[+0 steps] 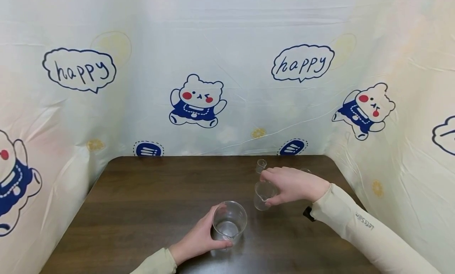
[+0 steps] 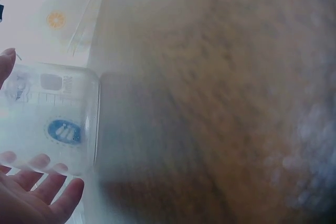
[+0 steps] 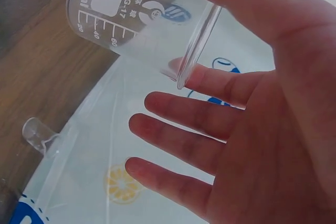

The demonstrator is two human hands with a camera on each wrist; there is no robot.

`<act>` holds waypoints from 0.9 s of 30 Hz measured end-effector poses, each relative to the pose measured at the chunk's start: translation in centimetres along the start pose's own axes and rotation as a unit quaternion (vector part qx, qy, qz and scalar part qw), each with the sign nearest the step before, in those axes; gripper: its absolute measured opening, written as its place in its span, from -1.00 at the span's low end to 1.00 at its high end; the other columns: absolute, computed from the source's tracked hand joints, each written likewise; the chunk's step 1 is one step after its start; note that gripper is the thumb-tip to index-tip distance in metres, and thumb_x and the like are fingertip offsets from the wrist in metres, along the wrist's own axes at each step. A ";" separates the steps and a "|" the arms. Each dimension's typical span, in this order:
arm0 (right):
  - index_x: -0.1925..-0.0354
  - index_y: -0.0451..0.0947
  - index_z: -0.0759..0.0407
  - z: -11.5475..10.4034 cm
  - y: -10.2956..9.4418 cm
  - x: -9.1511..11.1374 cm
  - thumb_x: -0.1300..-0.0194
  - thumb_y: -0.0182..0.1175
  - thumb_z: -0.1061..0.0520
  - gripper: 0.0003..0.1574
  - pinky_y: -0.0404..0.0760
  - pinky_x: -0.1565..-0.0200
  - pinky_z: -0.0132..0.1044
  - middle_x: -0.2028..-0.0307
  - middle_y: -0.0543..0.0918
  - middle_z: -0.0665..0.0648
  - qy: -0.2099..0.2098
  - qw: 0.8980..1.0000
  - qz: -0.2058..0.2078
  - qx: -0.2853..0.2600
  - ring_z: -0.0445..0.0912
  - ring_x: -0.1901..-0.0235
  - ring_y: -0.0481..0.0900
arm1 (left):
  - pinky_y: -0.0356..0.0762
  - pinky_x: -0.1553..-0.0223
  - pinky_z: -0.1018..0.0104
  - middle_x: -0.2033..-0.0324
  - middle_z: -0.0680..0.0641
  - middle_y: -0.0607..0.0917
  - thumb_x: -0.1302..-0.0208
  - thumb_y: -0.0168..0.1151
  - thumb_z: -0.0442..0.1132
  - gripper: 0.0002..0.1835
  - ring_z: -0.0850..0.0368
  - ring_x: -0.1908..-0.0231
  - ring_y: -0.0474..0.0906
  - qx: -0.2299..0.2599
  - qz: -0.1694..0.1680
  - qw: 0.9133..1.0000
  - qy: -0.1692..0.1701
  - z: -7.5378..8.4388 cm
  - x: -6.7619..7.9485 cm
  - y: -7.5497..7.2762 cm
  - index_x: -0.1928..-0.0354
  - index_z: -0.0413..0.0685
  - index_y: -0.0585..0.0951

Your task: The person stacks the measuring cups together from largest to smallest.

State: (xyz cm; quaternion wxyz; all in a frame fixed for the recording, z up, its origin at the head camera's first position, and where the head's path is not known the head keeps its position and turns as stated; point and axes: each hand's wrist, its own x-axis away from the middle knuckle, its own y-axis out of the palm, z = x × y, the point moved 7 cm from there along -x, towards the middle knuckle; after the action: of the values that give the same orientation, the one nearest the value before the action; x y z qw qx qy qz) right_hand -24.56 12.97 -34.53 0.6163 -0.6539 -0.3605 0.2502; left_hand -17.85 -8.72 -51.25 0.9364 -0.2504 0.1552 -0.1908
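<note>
Near the front of the table, my left hand [image 1: 199, 236] holds a large clear glass beaker [image 1: 229, 222] from its left side, thumb at the front by the spout. The left wrist view shows the fingers spread along the wall of this beaker [image 2: 58, 106], which bears white markings. To its right and farther back, my right hand [image 1: 295, 184] pinches a smaller beaker [image 1: 262, 199] at the rim. Marked 100ml, that beaker [image 3: 126, 19] sits between thumb and index finger in the right wrist view; the other three fingers stretch out below it.
A tiny glass beaker [image 1: 261, 166] stands behind my right hand, near the back edge of the brown wooden table [image 1: 170, 191]. Another glass rim [image 1: 305, 170] shows just past that hand, its lower part hidden. Printed curtains [image 1: 249, 108] hang around the table.
</note>
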 end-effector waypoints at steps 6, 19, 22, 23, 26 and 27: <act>-0.03 0.54 0.11 -1.0 -0.7 -0.3 -0.20 0.48 -0.25 -0.36 0.65 0.09 -0.13 0.10 0.66 0.02 -0.018 1.000 0.006 0.009 -0.10 0.24 0.60 | 0.50 -0.24 0.12 -0.32 0.07 0.52 -0.03 0.61 0.25 0.10 0.11 -0.24 0.51 0.008 -0.010 1.000 -0.019 -0.3 0.2 0.3 -0.54 0.11 0.23; -0.01 0.54 0.10 -3.7 -1.9 -1.0 -0.19 0.48 -0.23 -0.38 0.63 0.02 -0.12 0.10 0.66 -0.01 -0.052 0.998 0.021 0.020 -0.09 0.21 0.62 | 0.51 -0.24 0.10 -0.33 0.06 0.51 -0.03 0.60 0.27 0.09 0.11 -0.24 0.51 0.002 -0.013 1.000 -0.017 -0.2 0.1 0.1 -0.52 0.11 0.24; -0.01 0.54 0.09 -4.4 -2.2 -1.1 -0.19 0.48 -0.24 -0.38 0.64 0.04 -0.13 0.11 0.65 -0.02 -0.061 0.998 0.025 0.022 -0.11 0.23 0.61 | 0.51 -0.24 0.11 -0.32 0.06 0.51 -0.03 0.61 0.26 0.09 0.11 -0.23 0.51 0.001 -0.012 1.000 -0.015 -0.2 0.1 0.1 -0.52 0.11 0.24; -0.02 0.54 0.09 -4.6 -2.2 -1.2 -0.19 0.48 -0.24 -0.37 0.64 0.03 -0.13 0.11 0.65 -0.02 -0.063 0.997 0.025 0.025 -0.11 0.23 0.60 | 0.51 -0.23 0.11 -0.32 0.06 0.51 -0.03 0.61 0.25 0.09 0.11 -0.23 0.51 0.001 -0.012 1.000 -0.015 -0.2 0.1 0.1 -0.52 0.11 0.24; -0.02 0.53 0.09 -5.1 -2.3 -1.4 -0.18 0.48 -0.24 -0.37 0.64 0.04 -0.13 0.11 0.65 -0.02 -0.069 0.997 0.029 0.025 -0.12 0.22 0.60 | 0.51 -0.23 0.11 -0.33 0.06 0.51 -0.03 0.61 0.25 0.08 0.12 -0.23 0.51 0.002 -0.014 1.000 -0.017 -0.3 0.0 0.1 -0.51 0.12 0.24; -0.03 0.53 0.09 -5.2 -2.4 -1.5 -0.18 0.48 -0.24 -0.36 0.64 0.04 -0.13 0.10 0.65 -0.02 -0.071 0.997 0.029 0.025 -0.12 0.21 0.61 | 0.51 -0.23 0.11 -0.33 0.06 0.51 -0.03 0.61 0.25 0.08 0.12 -0.23 0.51 0.002 -0.015 1.000 -0.018 -0.3 0.0 0.1 -0.51 0.12 0.24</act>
State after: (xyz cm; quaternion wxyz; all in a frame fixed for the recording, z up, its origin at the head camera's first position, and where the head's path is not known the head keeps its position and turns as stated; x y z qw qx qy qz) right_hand -21.85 8.52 -31.78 0.5980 -0.6291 -0.3776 0.3227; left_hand -17.97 -8.77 -51.55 0.9365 -0.2542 0.1343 -0.2006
